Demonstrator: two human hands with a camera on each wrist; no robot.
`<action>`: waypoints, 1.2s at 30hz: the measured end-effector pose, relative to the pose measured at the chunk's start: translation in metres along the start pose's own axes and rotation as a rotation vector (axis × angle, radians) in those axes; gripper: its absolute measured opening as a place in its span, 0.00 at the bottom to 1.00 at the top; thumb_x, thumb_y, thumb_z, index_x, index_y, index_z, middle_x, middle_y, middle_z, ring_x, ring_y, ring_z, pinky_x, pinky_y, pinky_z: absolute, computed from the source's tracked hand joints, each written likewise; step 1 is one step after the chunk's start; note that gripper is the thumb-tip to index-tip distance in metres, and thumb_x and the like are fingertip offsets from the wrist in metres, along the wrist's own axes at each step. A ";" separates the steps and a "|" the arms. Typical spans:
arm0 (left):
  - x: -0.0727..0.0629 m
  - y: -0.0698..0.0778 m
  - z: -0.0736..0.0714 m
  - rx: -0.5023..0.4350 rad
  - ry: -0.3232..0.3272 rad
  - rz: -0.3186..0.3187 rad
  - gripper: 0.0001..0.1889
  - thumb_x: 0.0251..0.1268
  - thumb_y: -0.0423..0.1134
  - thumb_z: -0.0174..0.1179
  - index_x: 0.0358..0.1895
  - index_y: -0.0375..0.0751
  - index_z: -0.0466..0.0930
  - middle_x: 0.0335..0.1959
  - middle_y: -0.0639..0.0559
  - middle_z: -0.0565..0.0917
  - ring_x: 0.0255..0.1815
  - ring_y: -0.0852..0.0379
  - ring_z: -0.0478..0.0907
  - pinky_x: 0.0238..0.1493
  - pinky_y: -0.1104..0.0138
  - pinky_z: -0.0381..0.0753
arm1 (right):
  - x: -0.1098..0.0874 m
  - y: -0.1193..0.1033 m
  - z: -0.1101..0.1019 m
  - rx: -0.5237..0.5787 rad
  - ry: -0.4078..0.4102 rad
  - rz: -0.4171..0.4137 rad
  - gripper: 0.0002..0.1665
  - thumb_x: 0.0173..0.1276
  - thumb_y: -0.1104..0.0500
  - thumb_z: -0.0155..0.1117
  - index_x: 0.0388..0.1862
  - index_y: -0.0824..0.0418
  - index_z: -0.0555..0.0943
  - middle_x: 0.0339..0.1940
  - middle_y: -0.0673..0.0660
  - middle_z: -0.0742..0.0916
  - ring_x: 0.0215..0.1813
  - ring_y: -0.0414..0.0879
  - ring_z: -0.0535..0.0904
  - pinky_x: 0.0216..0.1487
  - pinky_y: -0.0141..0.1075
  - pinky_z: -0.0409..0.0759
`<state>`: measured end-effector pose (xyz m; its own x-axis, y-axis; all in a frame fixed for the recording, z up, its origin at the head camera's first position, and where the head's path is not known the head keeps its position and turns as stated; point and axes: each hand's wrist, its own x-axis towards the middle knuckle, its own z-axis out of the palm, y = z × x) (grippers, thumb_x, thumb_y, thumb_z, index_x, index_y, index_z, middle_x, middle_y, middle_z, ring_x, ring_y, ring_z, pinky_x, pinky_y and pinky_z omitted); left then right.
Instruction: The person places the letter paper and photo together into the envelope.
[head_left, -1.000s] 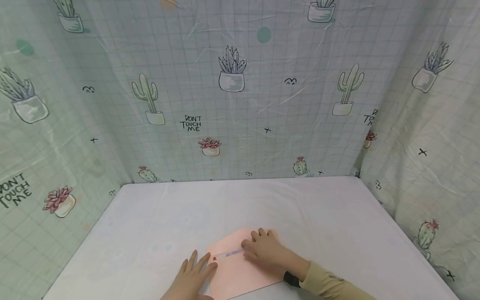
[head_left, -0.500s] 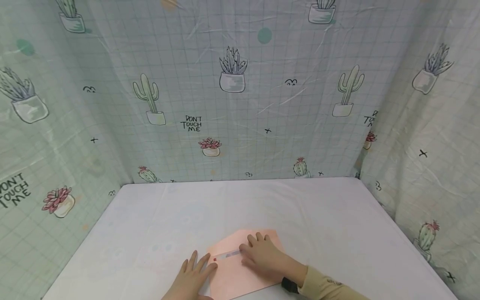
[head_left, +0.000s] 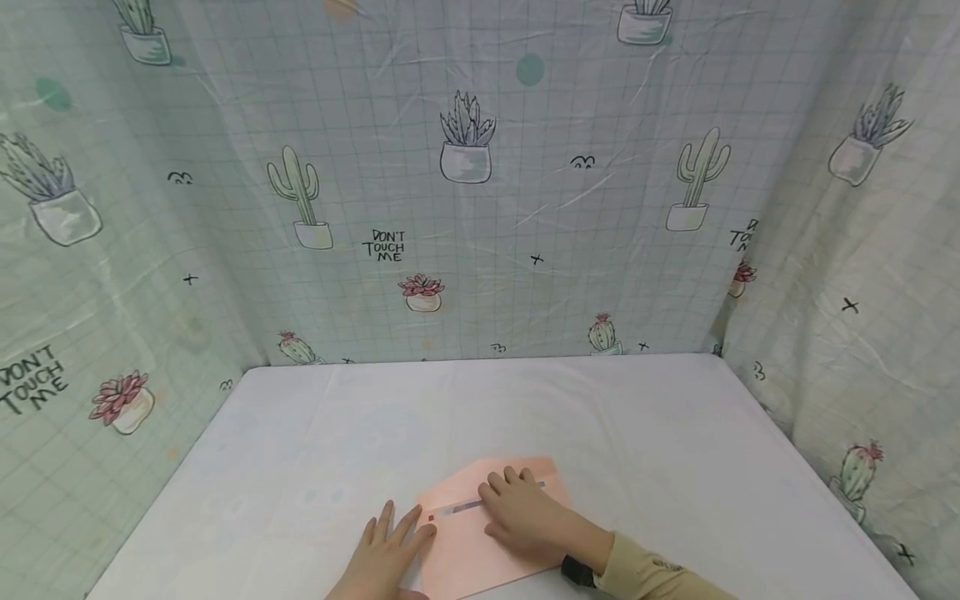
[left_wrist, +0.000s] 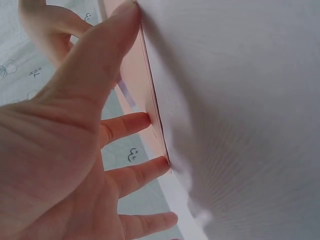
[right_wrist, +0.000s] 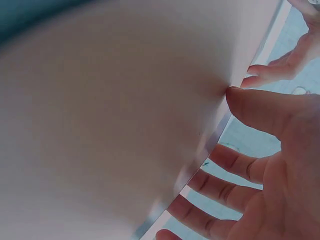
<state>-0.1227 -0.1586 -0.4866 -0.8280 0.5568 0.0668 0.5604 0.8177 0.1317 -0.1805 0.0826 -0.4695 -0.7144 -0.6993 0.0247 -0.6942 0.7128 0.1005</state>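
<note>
A pink paper piece shaped like an envelope lies flat on the white table. Across its upper part runs a thin, shiny bluish strip, with a small red mark near its left end. My left hand rests at the envelope's left edge, fingers spread and two fingertips on the paper. Over the strip's right half, my right hand presses its fingertips down, hiding part of the strip. In the right wrist view, the right thumb and fingers touch the paper along the strip.
A patterned curtain with cactus drawings hangs behind the table, with more of it along the left and right sides. A black band sits at the right wrist, by a tan sleeve.
My right hand has slid slightly left and toward me along the strip, and a bit of the strip now shows beyond its fingers. The left hand has stayed in place.
</note>
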 end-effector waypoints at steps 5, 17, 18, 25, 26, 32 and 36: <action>0.001 0.000 0.000 -0.007 -0.012 -0.015 0.45 0.42 0.73 0.45 0.58 0.42 0.65 0.61 0.37 0.66 0.58 0.22 0.59 0.46 0.35 0.66 | 0.001 0.001 0.001 -0.027 0.030 -0.030 0.20 0.58 0.42 0.57 0.42 0.53 0.69 0.33 0.45 0.73 0.33 0.39 0.63 0.37 0.35 0.62; 0.000 -0.001 -0.001 -0.065 -0.053 -0.008 0.43 0.44 0.69 0.51 0.59 0.40 0.64 0.63 0.37 0.64 0.59 0.22 0.57 0.46 0.34 0.65 | -0.006 0.004 0.002 0.069 0.007 -0.025 0.17 0.60 0.46 0.55 0.46 0.51 0.71 0.37 0.45 0.72 0.37 0.39 0.63 0.39 0.36 0.62; -0.001 -0.001 -0.001 -0.068 -0.049 -0.002 0.43 0.45 0.69 0.50 0.59 0.39 0.64 0.63 0.36 0.64 0.59 0.23 0.57 0.46 0.34 0.65 | -0.007 0.005 0.003 0.090 0.013 -0.031 0.18 0.60 0.47 0.55 0.48 0.50 0.71 0.39 0.45 0.73 0.38 0.40 0.64 0.40 0.37 0.62; -0.003 -0.003 0.002 -0.065 -0.002 0.042 0.41 0.49 0.67 0.50 0.59 0.37 0.64 0.62 0.35 0.65 0.59 0.24 0.58 0.46 0.34 0.65 | -0.022 0.015 0.002 0.231 -0.012 -0.040 0.24 0.63 0.47 0.53 0.58 0.48 0.68 0.53 0.47 0.75 0.53 0.43 0.68 0.48 0.44 0.70; -0.003 -0.003 0.002 -0.068 0.001 0.047 0.41 0.49 0.66 0.51 0.59 0.37 0.64 0.62 0.35 0.65 0.59 0.24 0.58 0.46 0.34 0.64 | -0.025 0.017 0.002 0.243 -0.013 -0.038 0.24 0.64 0.47 0.53 0.59 0.48 0.68 0.54 0.47 0.75 0.54 0.44 0.68 0.49 0.45 0.71; -0.003 -0.006 0.001 -0.142 0.003 0.068 0.36 0.55 0.61 0.51 0.59 0.37 0.65 0.63 0.33 0.63 0.59 0.24 0.56 0.46 0.32 0.63 | -0.043 0.029 0.001 0.296 0.079 -0.008 0.21 0.64 0.50 0.52 0.56 0.51 0.71 0.52 0.48 0.77 0.55 0.45 0.70 0.46 0.50 0.73; -0.002 -0.009 0.000 -0.097 0.090 0.109 0.32 0.56 0.58 0.52 0.58 0.37 0.67 0.61 0.33 0.64 0.58 0.25 0.60 0.43 0.35 0.67 | -0.057 0.041 0.002 0.327 0.166 0.019 0.19 0.64 0.53 0.53 0.54 0.53 0.73 0.50 0.47 0.78 0.52 0.44 0.71 0.41 0.43 0.75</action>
